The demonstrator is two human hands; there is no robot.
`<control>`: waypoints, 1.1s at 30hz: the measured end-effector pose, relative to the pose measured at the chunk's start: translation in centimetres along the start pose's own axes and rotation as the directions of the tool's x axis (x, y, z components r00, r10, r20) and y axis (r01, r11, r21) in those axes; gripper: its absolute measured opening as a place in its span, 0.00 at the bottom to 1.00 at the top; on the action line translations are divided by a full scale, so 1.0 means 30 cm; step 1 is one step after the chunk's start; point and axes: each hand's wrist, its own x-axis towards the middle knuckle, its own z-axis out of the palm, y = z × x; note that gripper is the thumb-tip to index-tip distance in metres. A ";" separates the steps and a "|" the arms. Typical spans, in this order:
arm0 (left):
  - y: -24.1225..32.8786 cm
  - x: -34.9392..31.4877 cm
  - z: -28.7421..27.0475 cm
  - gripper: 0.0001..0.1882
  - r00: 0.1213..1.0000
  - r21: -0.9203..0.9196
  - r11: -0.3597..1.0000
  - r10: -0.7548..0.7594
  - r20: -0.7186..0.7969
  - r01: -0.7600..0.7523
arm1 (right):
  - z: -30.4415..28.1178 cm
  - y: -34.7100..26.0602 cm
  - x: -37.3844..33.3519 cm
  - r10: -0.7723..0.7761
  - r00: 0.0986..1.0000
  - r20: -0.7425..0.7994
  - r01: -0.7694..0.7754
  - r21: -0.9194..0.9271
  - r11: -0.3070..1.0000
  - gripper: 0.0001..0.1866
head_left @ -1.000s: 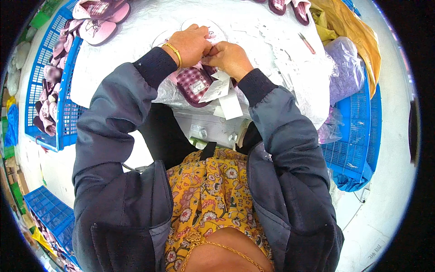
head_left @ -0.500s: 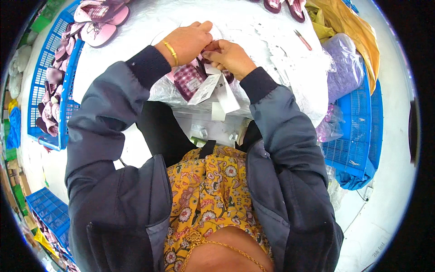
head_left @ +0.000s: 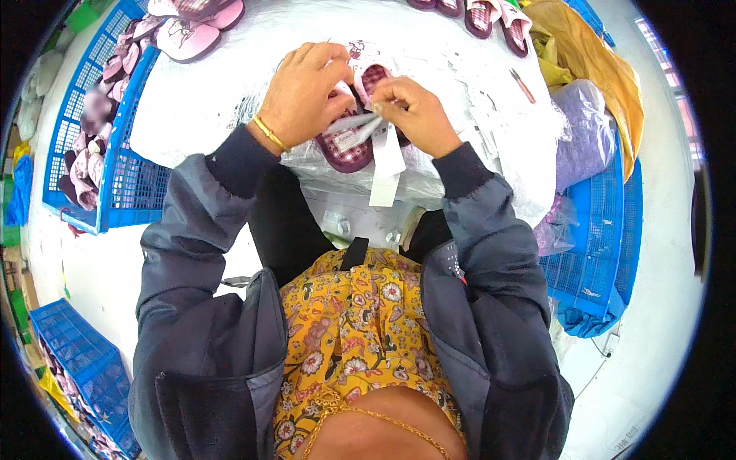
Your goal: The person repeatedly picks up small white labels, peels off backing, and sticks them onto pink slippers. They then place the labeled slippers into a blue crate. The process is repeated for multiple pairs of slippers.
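Note:
A pair of pink slippers with dark red checked insoles lies at the table's near edge in front of me. My left hand (head_left: pixel 305 93) curls over the left slipper (head_left: pixel 346 150), its fingers bent around the upper part, which they partly hide. With thumb and forefinger pinched, my right hand (head_left: pixel 418 113) grips the upper end of a paper tag (head_left: pixel 389 157). Several white tags hang there, over the slippers and past the table edge. The right slipper (head_left: pixel 376 77) shows its checked lining behind my right fingers.
Finished-looking pink slippers (head_left: pixel 188 37) lie at the table's far left, more (head_left: pixel 479 17) at the far right. A blue crate (head_left: pixel 138 165) of slippers stands left. Small tweezers or snips (head_left: pixel 523 86) lie right, near a purple bag (head_left: pixel 583 126) over blue crates (head_left: pixel 590 245).
My left hand has shifted nearer and opened its grip around the slipper. My right hand has moved right and nearer, lifting the tag ends; more of both slippers shows.

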 end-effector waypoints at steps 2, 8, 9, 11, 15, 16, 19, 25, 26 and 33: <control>-0.009 -0.043 0.012 0.06 1.000 0.010 1.000 -0.002 0.027 0.002 | -0.040 -0.023 0.007 0.088 0.967 0.239 -0.077 -0.057 0.995 0.07; -0.053 -0.105 0.094 0.09 0.999 0.026 0.999 -0.044 0.015 0.043 | -0.033 -0.045 0.072 0.127 0.887 0.444 -0.051 -0.178 0.983 0.07; -0.058 -0.110 0.101 0.10 0.997 0.000 0.998 -0.064 0.033 0.064 | -0.016 -0.049 0.079 0.114 0.887 0.448 -0.041 -0.168 0.985 0.08; -0.074 -0.116 0.108 0.12 0.994 -0.036 0.996 -0.084 0.064 0.086 | 0.008 -0.073 0.086 0.125 0.913 0.388 -0.039 -0.222 0.974 0.09; -0.103 -0.115 0.120 0.15 0.991 -0.071 0.993 -0.093 0.094 0.100 | 0.052 -0.076 0.096 0.175 0.948 0.265 -0.101 -0.272 0.957 0.11; -0.112 -0.118 0.130 0.15 0.992 -0.078 0.992 -0.094 0.086 0.101 | 0.060 -0.078 0.100 0.182 0.953 0.242 -0.108 -0.293 0.950 0.11; -0.128 -0.130 0.157 0.15 0.994 -0.082 0.992 -0.092 0.057 0.097 | 0.081 -0.074 0.110 0.205 0.959 0.195 -0.120 -0.377 0.919 0.10; -0.114 -0.127 0.145 0.16 0.990 -0.094 0.988 -0.117 0.075 0.124 | 0.103 -0.067 0.138 0.242 0.957 0.159 -0.130 -0.511 0.849 0.10; -0.112 -0.126 0.140 0.16 0.989 -0.096 0.987 -0.121 0.088 0.129 | 0.104 -0.067 0.141 0.252 0.955 0.156 -0.137 -0.520 0.843 0.10; -0.114 -0.134 0.148 0.15 0.989 -0.088 0.987 -0.129 0.070 0.135 | 0.110 -0.081 0.148 0.218 0.963 0.158 -0.095 -0.560 0.823 0.10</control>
